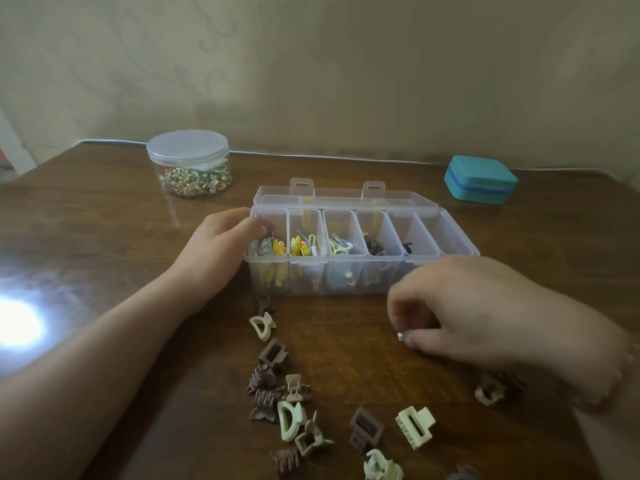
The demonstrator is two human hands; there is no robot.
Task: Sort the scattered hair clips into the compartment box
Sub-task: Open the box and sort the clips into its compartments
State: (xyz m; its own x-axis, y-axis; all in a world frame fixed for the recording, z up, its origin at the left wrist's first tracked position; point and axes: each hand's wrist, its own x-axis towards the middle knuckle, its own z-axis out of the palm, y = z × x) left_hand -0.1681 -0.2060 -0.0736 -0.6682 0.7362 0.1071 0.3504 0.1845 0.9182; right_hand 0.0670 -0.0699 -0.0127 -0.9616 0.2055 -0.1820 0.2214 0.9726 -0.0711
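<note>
The clear compartment box [446, 252] stands open in the middle of the table, its lid folded back. The five left compartments hold small clips; the one on the far right looks empty. My left hand [216, 251] grips the box's left end, fingertips on the rim of the leftmost compartment. My right hand [485, 310] hovers just in front of the box's right half. Its fingers are curled and pinched on a small silver piece [400, 336]. Several brown, beige and pale green claw clips [415, 426] lie scattered on the table near me.
A round clear jar [188, 164] of gold and green trinkets stands at the back left with its lid on. At the back right sits a closed teal case [481, 180]. A bright glare spot [17, 323] lies on the wooden table [104, 220] at the left.
</note>
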